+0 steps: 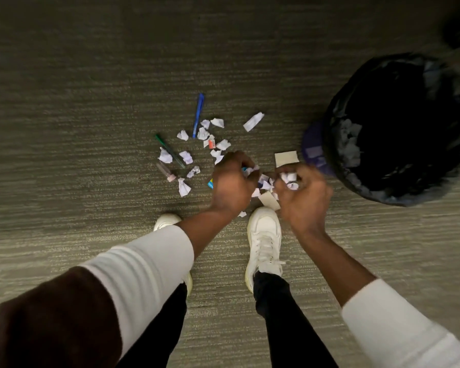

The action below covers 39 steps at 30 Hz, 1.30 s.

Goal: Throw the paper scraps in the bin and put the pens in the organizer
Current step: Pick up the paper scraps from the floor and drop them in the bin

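Three pens (198, 115) — one bin (398, 128), two hands (233, 181)

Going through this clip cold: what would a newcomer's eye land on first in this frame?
First, the two hands at centre: the left hand and right hand both clutching crumpled paper scraps just above the carpet. Next, the scatter of white scraps with a blue pen and a green pen lying beyond the hands. At right stands the black-lined bin, paper already inside.
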Motion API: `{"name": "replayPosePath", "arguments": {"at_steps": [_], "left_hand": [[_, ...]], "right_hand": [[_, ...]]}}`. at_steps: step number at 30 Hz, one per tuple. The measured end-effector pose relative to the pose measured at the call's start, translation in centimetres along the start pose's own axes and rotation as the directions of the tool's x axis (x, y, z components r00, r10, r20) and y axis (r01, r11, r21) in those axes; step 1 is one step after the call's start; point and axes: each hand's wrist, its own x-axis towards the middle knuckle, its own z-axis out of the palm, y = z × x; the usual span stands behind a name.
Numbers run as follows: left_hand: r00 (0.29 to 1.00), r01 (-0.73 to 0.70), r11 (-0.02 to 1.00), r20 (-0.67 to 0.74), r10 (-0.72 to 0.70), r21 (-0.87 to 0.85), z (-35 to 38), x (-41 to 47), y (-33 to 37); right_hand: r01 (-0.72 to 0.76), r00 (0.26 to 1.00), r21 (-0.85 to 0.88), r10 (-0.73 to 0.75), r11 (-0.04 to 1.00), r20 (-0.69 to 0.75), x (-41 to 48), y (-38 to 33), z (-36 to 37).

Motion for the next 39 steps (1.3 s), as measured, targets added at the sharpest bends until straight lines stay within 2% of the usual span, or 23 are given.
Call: {"name": "replayPosePath", "arguments": {"at_steps": [3,6,9,11,14,16,18,21,24,27,30,32,34,37,39], "left_hand": [[0.995,-0.097,0.990,-0.044,0.093,-0.099,0.3,0.3,5.7],[0.995,-0.104,0.983,-0.030,0.100,-0.154,1.0,0.5,10.8],[0.983,-0.181,0.975,0.017,0.184,-0.131,2.2,0.6,15.1],[0.969,-0.234,0.965,0.058,0.242,-0.117,3.3,0.7,17.3],[0.965,-0.206,0.974,0.147,0.219,-0.095,5.1,0.9,19.3],[0.966,-0.195,0.976,0.157,0.208,-0.093,6.0,0.8,19.9],[0.963,-0.207,0.973,0.153,0.221,-0.106,6.7,0.4,19.8],[0.974,-0.174,0.980,0.130,0.186,-0.099,7.1,-0.2,17.6],[0.992,-0.081,0.995,0.093,0.087,-0.063,6.0,-1.0,13.8],[0.997,0.004,0.999,0.071,-0.007,0.036,4.1,-1.9,9.1],[0.991,0.046,0.951,0.109,-0.082,0.305,2.1,-2.4,3.4],[0.976,0.015,0.870,0.181,-0.119,0.493,0.9,-2.4,-0.7],[0.958,-0.010,0.799,0.236,-0.165,0.602,0.0,-2.1,-4.5],[0.926,0.002,0.701,0.264,-0.271,0.713,-0.4,-1.1,-9.5],[0.898,0.005,0.674,0.294,-0.328,0.738,0.0,-0.2,-12.3]], "right_hand": [[-0.104,0.984,0.176,0.127,0.979,-0.121,0.8,-1.4,-3.9],[-0.124,0.942,0.294,0.206,0.948,-0.265,3.3,-1.8,-7.8],[-0.161,0.885,0.276,0.262,0.948,-0.385,6.5,-0.5,-11.3],[-0.248,0.867,0.239,0.325,0.939,-0.377,8.2,0.8,-12.7],[-0.351,0.878,0.263,0.414,0.899,-0.240,9.8,2.6,-13.8],[-0.359,0.890,0.292,0.419,0.887,-0.178,10.2,3.4,-14.3],[-0.326,0.905,0.257,0.379,0.910,-0.195,9.8,3.6,-14.6],[-0.212,0.937,0.228,0.263,0.950,-0.228,8.1,2.9,-13.8],[-0.100,0.973,0.285,0.153,0.953,-0.170,5.5,1.7,-11.7],[-0.042,0.998,0.254,0.051,0.966,-0.028,3.1,0.8,-8.3],[-0.043,0.980,0.103,0.022,0.994,0.198,1.9,1.3,-3.9],[-0.072,0.945,-0.045,0.082,0.996,0.315,1.9,2.5,-1.1],[-0.161,0.894,-0.192,0.225,0.968,0.387,2.3,4.6,1.7],[-0.310,0.800,-0.363,0.448,0.879,0.400,3.0,8.4,5.4],[-0.363,0.751,-0.447,0.541,0.817,0.378,3.5,11.0,7.6]]}}
